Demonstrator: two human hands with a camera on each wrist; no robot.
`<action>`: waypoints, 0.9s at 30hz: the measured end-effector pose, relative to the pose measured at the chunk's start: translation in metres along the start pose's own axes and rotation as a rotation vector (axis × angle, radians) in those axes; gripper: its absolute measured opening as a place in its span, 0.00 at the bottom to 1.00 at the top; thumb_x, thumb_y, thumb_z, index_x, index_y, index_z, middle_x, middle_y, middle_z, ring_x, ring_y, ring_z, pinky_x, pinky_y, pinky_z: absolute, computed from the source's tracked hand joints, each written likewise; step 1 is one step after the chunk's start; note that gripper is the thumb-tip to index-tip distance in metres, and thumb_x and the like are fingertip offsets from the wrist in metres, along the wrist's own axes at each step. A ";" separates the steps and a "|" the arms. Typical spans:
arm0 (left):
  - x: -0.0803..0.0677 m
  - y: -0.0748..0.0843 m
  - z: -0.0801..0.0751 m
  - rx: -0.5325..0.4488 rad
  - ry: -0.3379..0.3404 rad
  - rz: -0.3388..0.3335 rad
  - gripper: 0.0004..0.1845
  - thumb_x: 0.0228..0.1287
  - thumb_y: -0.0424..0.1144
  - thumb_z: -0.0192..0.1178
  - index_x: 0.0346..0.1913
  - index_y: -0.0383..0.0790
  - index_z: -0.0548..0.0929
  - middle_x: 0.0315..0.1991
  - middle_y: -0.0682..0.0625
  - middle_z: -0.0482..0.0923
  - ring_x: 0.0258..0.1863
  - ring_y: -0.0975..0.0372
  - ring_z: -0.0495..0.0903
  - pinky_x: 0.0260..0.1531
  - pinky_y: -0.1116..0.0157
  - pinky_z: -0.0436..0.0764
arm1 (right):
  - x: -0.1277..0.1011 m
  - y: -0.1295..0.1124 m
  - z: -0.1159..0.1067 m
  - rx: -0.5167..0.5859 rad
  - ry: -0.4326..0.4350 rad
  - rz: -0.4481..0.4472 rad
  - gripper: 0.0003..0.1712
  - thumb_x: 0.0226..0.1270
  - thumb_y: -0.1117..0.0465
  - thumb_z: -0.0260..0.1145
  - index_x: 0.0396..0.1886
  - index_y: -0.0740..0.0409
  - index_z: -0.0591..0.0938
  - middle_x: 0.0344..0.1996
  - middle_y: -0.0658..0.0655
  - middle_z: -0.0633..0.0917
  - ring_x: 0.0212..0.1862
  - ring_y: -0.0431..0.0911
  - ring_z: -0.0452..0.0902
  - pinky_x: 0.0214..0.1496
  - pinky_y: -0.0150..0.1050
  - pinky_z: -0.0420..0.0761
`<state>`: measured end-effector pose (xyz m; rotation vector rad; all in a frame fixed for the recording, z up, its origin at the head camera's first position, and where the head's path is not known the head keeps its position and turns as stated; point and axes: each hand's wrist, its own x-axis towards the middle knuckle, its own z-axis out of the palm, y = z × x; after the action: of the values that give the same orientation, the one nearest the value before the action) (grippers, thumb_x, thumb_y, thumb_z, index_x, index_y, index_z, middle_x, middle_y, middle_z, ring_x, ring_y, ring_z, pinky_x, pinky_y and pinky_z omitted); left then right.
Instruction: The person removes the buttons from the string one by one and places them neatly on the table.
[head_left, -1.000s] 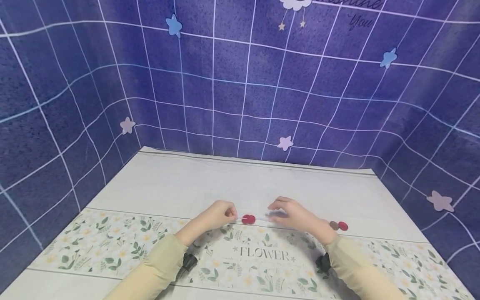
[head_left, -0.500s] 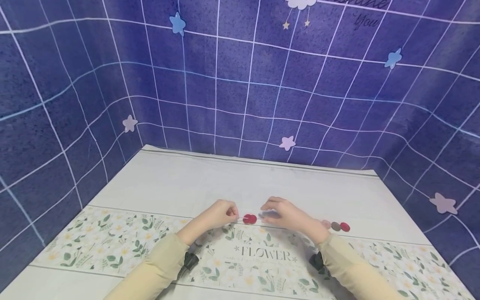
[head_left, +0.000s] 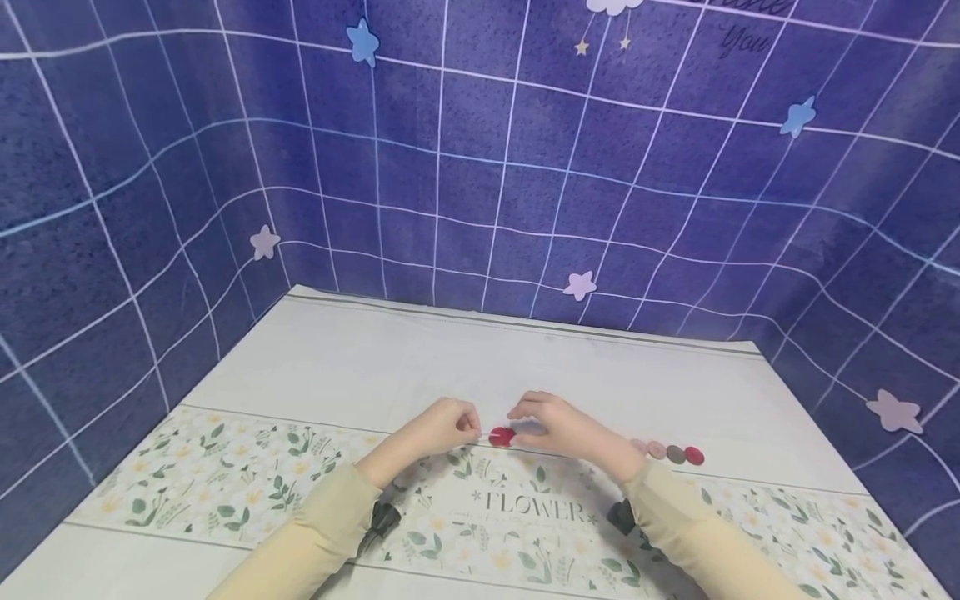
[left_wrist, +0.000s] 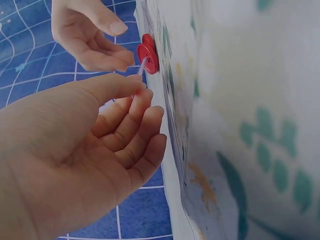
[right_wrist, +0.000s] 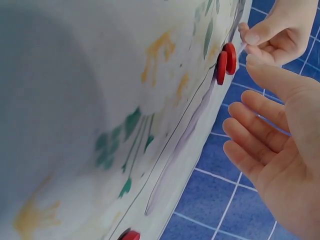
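Pinching a thin clear cord (left_wrist: 142,69) beside two red buttons (head_left: 502,436) on the desk (head_left: 360,367).

The left hand (head_left: 442,427) nips the cord between thumb and forefinger, its other fingers loosely curled; the right hand (head_left: 558,425) hovers relaxed at the buttons, gripping nothing I can make out. The cord looks limp and slippery, best held near its tip; the buttons seem light, rigid, easiest taken by their rims. More buttons (head_left: 675,453) lie further right.
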<state>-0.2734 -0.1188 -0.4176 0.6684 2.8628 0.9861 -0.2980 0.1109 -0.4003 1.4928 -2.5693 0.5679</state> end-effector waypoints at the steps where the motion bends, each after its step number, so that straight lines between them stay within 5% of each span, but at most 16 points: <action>1: 0.000 0.000 0.000 0.003 -0.001 0.003 0.03 0.57 0.34 0.62 0.29 0.42 0.80 0.22 0.56 0.75 0.25 0.67 0.73 0.33 0.69 0.75 | 0.001 -0.001 0.000 -0.001 -0.004 0.001 0.18 0.57 0.57 0.69 0.44 0.63 0.82 0.39 0.57 0.83 0.45 0.47 0.79 0.53 0.40 0.77; 27: -0.001 0.001 -0.001 -0.017 -0.039 0.002 0.03 0.57 0.33 0.62 0.28 0.42 0.79 0.22 0.55 0.75 0.23 0.66 0.72 0.28 0.70 0.74 | 0.006 -0.004 0.012 0.005 -0.107 0.029 0.19 0.55 0.56 0.71 0.44 0.61 0.82 0.35 0.52 0.80 0.38 0.41 0.76 0.46 0.32 0.78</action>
<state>-0.2727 -0.1189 -0.4168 0.6808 2.8178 0.9856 -0.2964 0.0998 -0.4082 1.5297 -2.6754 0.5118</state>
